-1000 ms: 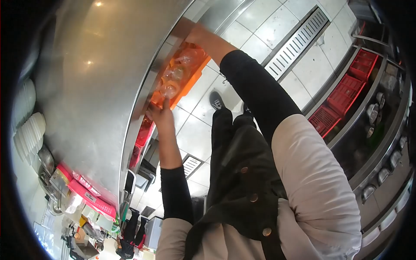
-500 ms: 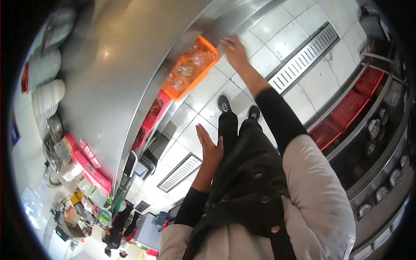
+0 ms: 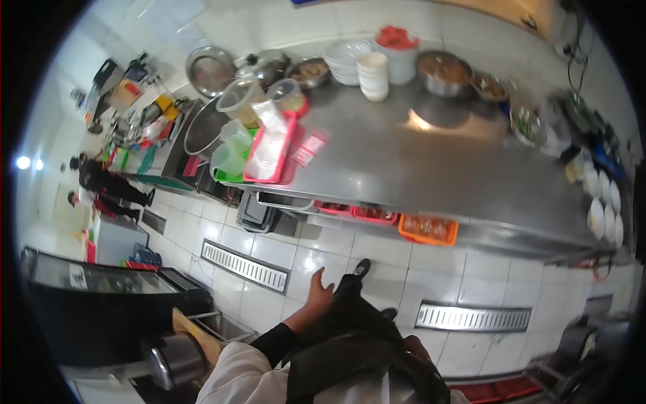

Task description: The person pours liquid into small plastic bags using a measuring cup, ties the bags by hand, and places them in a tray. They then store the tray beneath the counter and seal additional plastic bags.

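My left hand (image 3: 319, 294) hangs in front of the dark apron with its fingers apart and nothing in it. Low at my right side, my right hand (image 3: 416, 347) shows only in part beside the apron, its fingers hidden. An orange basket (image 3: 428, 238) holding clear bags sits on the shelf under the steel table (image 3: 404, 155). To its left on that shelf are red baskets (image 3: 374, 215) with contents I cannot make out. Neither hand touches the baskets.
White bowls (image 3: 373, 74), metal pots (image 3: 444, 73) and a pink basket (image 3: 269, 158) stand on the table. Floor drains (image 3: 245, 265) run across the tiles. Two people (image 3: 104, 182) stand at the far left. A metal pot (image 3: 176, 360) is at the lower left.
The view has swung up and turned toward the whole table. Both hands have come away from the orange basket, which now sits further under the table. My right hand has dropped to my side.
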Demonstrator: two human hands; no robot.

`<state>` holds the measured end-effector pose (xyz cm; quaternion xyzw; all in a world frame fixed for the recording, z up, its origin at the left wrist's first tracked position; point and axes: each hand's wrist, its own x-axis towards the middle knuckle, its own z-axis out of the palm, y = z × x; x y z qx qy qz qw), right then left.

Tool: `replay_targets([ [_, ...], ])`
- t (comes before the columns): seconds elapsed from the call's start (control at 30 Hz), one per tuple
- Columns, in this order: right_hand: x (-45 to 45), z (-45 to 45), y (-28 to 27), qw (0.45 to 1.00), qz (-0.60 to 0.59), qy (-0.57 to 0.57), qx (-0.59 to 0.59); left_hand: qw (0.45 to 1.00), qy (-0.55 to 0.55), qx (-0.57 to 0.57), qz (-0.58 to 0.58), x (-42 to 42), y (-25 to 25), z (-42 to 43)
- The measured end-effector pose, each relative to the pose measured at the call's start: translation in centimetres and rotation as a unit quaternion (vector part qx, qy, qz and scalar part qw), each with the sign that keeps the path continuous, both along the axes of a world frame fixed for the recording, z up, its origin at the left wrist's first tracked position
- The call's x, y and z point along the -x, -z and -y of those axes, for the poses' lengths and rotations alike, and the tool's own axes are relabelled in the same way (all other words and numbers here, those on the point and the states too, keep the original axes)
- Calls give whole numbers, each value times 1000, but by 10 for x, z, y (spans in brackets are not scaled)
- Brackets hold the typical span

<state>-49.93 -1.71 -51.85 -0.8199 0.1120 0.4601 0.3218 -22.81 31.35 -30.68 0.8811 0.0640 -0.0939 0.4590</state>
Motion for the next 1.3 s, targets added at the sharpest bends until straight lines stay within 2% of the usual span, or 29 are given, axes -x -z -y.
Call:
replay_targets([
  [0.07,-78,14,-50,990,-107,82,-43,998,-41,36,10,-22,-34,-7],
  [0.13,-170,25,-100,989,98,100,-44,992,-70,90,49,-45,-51,-10],
  [0.17,-230,12,-176,974,155,145,-75,988,-67,130,54,-58,-63,-11],
  [0.2,-286,-1,-231,967,238,92,-8,982,-62,169,58,-71,-71,-11],
  [0.23,-328,-21,-284,912,350,149,-153,978,-54,194,63,-84,-74,-13],
  [0.27,-370,-44,-329,861,463,124,-170,973,-45,218,66,-97,-75,-15],
  [0.33,-451,-82,-366,873,399,137,-245,970,-14,231,80,-125,-80,-22],
  [0.47,-620,-150,-346,855,480,45,-191,971,72,198,113,-193,-104,-55],
  [0.57,-727,-190,-302,782,617,81,-45,968,115,191,118,-249,-117,-78],
  [0.67,-787,-209,-292,891,434,131,0,960,165,190,125,-303,-148,-94],
  [0.77,-800,-222,-297,911,387,134,42,954,214,133,163,-353,-156,-97],
  [0.87,-774,-220,-333,809,585,34,30,957,187,44,218,-392,-156,-78],
  [0.97,-746,-219,-371,857,486,126,-114,953,137,-75,260,-425,-152,-44],
  [1.03,-732,-211,-387,832,529,106,-129,943,133,-115,281,-442,-131,-25],
  [1.13,-721,-185,-387,817,552,84,-143,959,176,10,224,-461,-117,-10],
  [1.17,-721,-175,-387,815,555,77,-147,952,185,-10,242,-463,-115,-6],
  [1.23,-719,-152,-391,841,409,174,-310,938,203,-52,275,-462,-132,1],
  [1.27,-716,-142,-393,834,327,220,-386,934,204,-54,288,-461,-135,6],
  [1.3,-715,-132,-398,840,341,196,-374,930,204,-55,302,-460,-138,12],
])
